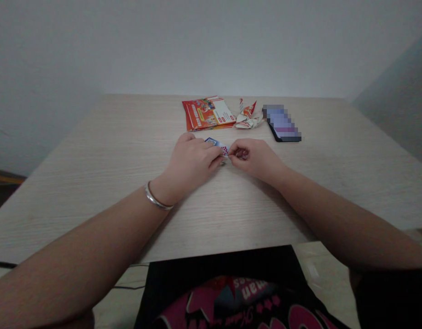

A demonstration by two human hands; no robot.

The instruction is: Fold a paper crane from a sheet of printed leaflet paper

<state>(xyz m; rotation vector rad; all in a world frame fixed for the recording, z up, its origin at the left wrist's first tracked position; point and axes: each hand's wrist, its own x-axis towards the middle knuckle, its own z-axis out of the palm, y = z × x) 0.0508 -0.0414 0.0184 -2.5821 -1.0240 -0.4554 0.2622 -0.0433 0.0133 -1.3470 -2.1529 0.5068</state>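
A small folded piece of printed paper [219, 146], blue, white and red, lies on the wooden table [111, 151] between my two hands. My left hand [192, 160], with a silver bangle on the wrist, presses down on the paper's left part with curled fingers. My right hand [254, 157] pinches the paper's right end between thumb and fingertips. Most of the paper is hidden under my fingers.
Behind my hands lie an orange printed leaflet [206, 113], a crumpled folded paper figure [248, 116] and a dark phone [282, 124]. A white wall stands behind the table. A thin black cable [5, 265] runs past the table's near left edge.
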